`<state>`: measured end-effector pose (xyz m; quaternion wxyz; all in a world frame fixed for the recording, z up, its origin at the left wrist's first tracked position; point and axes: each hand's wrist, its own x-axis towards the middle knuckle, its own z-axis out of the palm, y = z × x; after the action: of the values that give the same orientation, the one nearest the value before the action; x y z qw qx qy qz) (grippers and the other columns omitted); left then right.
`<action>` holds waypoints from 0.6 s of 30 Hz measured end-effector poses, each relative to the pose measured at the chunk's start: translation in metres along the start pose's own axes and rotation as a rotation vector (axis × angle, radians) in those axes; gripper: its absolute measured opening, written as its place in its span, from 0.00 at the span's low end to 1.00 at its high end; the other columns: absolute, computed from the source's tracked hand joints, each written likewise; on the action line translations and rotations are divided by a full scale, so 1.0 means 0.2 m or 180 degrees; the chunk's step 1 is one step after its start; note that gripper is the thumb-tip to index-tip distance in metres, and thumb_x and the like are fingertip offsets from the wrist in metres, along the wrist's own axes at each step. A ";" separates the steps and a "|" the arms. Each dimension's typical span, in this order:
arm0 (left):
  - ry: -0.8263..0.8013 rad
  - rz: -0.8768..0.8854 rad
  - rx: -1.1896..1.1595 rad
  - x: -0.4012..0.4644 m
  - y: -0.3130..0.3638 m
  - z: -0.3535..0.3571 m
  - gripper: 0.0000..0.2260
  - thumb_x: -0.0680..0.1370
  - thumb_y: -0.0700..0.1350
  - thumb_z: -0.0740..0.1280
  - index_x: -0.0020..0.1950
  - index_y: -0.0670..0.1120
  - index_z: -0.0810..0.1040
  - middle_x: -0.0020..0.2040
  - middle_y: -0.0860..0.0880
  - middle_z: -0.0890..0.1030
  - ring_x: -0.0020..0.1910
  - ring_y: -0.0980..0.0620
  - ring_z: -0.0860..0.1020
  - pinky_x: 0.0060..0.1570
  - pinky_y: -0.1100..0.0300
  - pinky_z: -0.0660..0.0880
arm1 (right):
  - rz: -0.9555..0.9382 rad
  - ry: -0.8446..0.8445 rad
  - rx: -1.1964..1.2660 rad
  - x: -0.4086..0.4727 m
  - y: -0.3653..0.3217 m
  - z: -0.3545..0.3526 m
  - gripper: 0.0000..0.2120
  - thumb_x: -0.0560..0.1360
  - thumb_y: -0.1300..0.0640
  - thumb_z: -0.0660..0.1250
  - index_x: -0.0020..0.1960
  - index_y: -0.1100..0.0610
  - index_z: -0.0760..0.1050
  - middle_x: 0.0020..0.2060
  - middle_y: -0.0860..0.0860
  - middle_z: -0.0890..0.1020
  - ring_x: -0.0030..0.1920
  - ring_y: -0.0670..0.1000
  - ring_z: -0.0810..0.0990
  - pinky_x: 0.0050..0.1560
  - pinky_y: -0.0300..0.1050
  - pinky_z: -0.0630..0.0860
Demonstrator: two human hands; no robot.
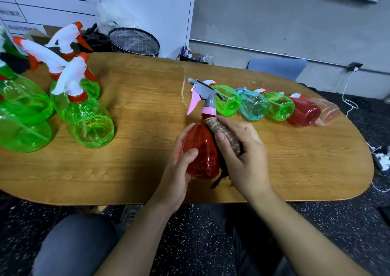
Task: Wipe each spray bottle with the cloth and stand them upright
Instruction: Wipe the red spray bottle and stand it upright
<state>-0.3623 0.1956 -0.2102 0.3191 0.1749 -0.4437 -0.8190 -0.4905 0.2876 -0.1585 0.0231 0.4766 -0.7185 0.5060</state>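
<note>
A red spray bottle (201, 149) with a grey and pink trigger head stands upright above the wooden table (137, 106). My left hand (179, 168) grips its lower body from the left. My right hand (242, 151) holds a brown cloth (223, 132) and presses it against the bottle's right shoulder. Behind, several bottles lie on their sides in a row: a green one (229, 102), a light blue one (254, 106), another green one (280, 106), a red one (304, 113) and a pale pink one (326, 113). At the left, several green bottles (88, 119) with white triggers stand upright.
A round fabric basket (135, 42) sits beyond the table's far edge. A blue chair (276, 67) stands behind the table at the right. White cables (348, 98) trail on the dark floor at the right. My knee (73, 246) is under the near edge.
</note>
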 end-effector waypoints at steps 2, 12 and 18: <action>-0.0007 0.0003 0.0071 0.00 0.00 0.00 0.32 0.75 0.56 0.73 0.79 0.57 0.71 0.72 0.47 0.80 0.67 0.47 0.82 0.51 0.50 0.83 | 0.0106 0.0017 0.0019 -0.02 0.00 0.02 0.18 0.82 0.48 0.68 0.69 0.52 0.81 0.53 0.50 0.81 0.57 0.44 0.80 0.60 0.33 0.72; 0.0052 0.0356 0.0567 0.00 -0.03 0.01 0.43 0.72 0.45 0.80 0.83 0.55 0.65 0.74 0.52 0.79 0.72 0.51 0.79 0.67 0.56 0.78 | -0.0701 -0.0213 -0.0775 0.22 -0.02 -0.16 0.16 0.79 0.52 0.75 0.66 0.51 0.83 0.54 0.49 0.82 0.54 0.46 0.82 0.56 0.46 0.79; -0.0061 0.0521 0.0977 -0.01 -0.04 0.01 0.38 0.75 0.47 0.79 0.83 0.55 0.67 0.76 0.53 0.77 0.75 0.52 0.76 0.71 0.54 0.76 | -0.0748 -0.0090 -0.1262 0.37 0.01 -0.12 0.12 0.80 0.46 0.71 0.62 0.44 0.84 0.52 0.47 0.78 0.49 0.51 0.83 0.47 0.55 0.81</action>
<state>-0.3647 0.2002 -0.2153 0.3500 0.1770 -0.5794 -0.7145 -0.5437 0.2564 -0.1095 0.1650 0.5502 -0.7437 0.3420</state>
